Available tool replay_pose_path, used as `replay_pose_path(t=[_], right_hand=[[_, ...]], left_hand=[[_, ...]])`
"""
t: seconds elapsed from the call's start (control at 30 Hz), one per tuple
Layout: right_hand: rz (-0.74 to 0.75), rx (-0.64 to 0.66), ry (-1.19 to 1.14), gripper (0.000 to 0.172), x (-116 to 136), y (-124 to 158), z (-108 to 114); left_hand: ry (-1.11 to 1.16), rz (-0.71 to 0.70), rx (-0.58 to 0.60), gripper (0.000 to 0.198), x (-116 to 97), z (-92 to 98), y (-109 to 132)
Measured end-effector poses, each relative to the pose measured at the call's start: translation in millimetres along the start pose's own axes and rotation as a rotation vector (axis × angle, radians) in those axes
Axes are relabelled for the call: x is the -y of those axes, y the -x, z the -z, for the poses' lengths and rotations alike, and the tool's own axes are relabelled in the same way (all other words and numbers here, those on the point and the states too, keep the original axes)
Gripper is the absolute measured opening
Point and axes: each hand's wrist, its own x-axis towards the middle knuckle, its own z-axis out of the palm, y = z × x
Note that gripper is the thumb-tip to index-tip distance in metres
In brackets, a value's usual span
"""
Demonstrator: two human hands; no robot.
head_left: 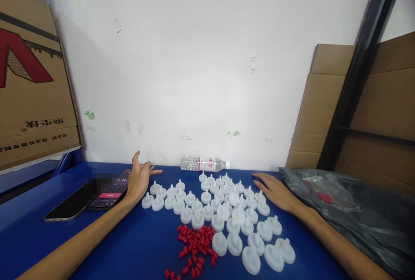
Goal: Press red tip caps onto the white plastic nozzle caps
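Several white plastic caps with a small stem (223, 211) are spread across the blue table (139, 245). In front of them lies a heap of small red caps (196, 243). My left hand (139, 178) rests at the left end of the white caps, fingers stretched out and apart, holding nothing, close to a phone. My right hand (275, 191) lies flat at the right edge of the white caps, fingers extended, empty.
Two phones (97, 195) lie at the left. A water bottle (204, 163) lies on its side against the white wall. A dark plastic bag (350, 206) with red pieces inside fills the right. Cardboard boxes (29, 85) stand left and right, beside a black post (356, 72).
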Motion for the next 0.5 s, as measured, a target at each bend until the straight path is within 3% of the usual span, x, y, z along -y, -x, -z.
replay_pose_path(t=[0.2, 0.5], right_hand=[[-0.005, 0.003, -0.008, 0.033, 0.5, 0.3, 0.2], [-0.037, 0.026, 0.003, 0.034, 3.0, 0.2, 0.7]], left_hand=[[0.006, 0.144, 0.125, 0.037, -0.8, -2.3, -4.0], [0.026, 0.236, 0.273, 0.037, 3.6, -2.6, -7.1]])
